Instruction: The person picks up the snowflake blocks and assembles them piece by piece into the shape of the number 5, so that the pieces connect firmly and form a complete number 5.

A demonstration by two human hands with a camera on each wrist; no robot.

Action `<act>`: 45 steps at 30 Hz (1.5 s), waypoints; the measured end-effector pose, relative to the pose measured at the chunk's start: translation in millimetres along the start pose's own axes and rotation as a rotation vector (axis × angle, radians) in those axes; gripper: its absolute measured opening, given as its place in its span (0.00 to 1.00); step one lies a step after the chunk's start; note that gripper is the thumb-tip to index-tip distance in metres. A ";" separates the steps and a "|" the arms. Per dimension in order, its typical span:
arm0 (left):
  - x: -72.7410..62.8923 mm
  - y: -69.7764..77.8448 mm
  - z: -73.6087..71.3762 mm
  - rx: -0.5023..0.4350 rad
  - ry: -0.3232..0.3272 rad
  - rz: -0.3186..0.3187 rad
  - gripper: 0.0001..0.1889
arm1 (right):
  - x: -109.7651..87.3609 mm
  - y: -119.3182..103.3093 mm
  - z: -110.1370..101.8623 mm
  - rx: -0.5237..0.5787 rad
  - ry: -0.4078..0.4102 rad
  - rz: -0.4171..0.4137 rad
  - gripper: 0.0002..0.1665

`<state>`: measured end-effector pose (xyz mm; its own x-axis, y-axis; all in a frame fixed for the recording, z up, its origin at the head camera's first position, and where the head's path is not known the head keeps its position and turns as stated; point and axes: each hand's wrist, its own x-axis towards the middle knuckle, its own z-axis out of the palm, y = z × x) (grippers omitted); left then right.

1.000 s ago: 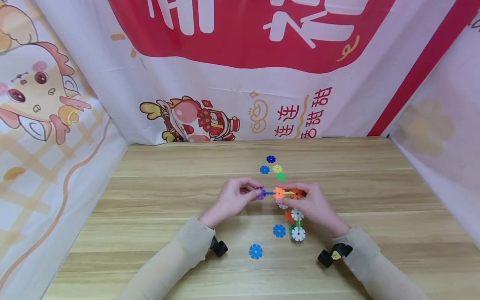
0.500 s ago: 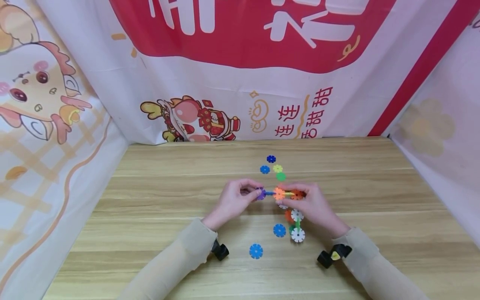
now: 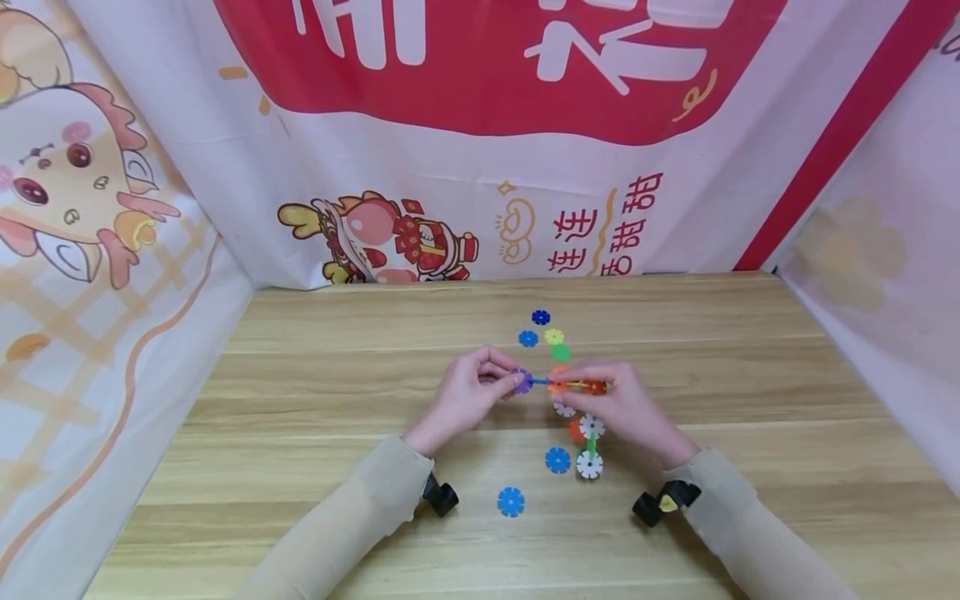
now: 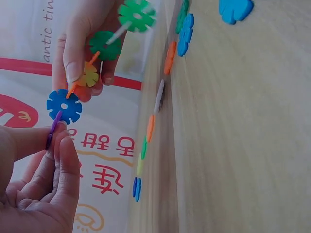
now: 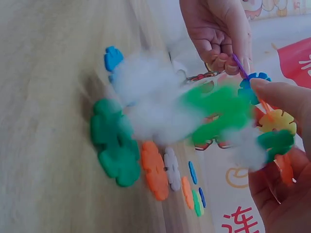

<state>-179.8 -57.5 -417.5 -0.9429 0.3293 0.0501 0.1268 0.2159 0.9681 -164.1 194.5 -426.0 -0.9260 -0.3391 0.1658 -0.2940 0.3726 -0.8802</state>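
A chain of slotted plastic snowflake discs stretches between the two hands above the table. At its left end is a purple disc (image 3: 523,381), pinched by the left hand (image 3: 468,396) between thumb and fingers. A blue disc (image 4: 64,107) joins the purple one edge-on. The right hand (image 3: 626,408) grips the orange disc beyond it, partly hidden by the fingers; a yellow disc (image 4: 89,76) and a dark green disc (image 4: 106,46) follow. Below the right hand hang white discs (image 3: 589,464) and a bright green disc (image 5: 218,111), blurred in the right wrist view.
Loose discs lie on the wooden table (image 3: 337,467): a blue one (image 3: 512,502) near the front, another blue one (image 3: 557,460) beside the hanging chain, and several behind the hands, including a dark blue one (image 3: 541,317). Printed cloth (image 3: 480,167) walls the back and sides.
The right hand has turned the chain, so its orange disc now shows nearly edge-on. The hanging white and green end has swung slightly left. The left hand has risen slightly, still pinching the purple disc.
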 end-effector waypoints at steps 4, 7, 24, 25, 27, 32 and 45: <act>-1.6 2.5 0.7 0.003 -0.007 0.015 0.06 | 2.9 -1.6 -0.7 -0.015 -0.003 -0.012 0.08; -2.4 4.6 0.9 -0.008 -0.009 0.025 0.05 | 3.4 -4.2 -1.2 -0.012 -0.006 -0.012 0.06; -4.6 -0.2 8.9 -0.117 0.033 0.039 0.06 | 1.9 -7.6 4.2 0.029 0.029 0.033 0.05; -4.4 -0.6 9.3 -0.122 0.031 0.037 0.06 | 1.8 -7.6 4.4 0.033 0.031 0.036 0.05; -4.3 -1.7 9.8 -0.128 0.030 0.032 0.06 | 1.7 -6.8 4.8 0.033 0.035 0.037 0.05; -3.7 -1.1 9.2 -0.129 0.018 0.023 0.05 | 0.3 -4.8 5.0 0.047 0.037 0.036 0.05; 0.3 11.3 -1.7 -0.050 -0.068 -0.002 0.07 | -1.1 -5.9 2.4 0.040 0.063 -0.015 0.06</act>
<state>-179.1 -56.5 -406.2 -0.9200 0.3905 0.0328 0.1075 0.1709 0.9794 -160.8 190.6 -422.2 -0.9351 -0.2884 0.2058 -0.2994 0.3330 -0.8941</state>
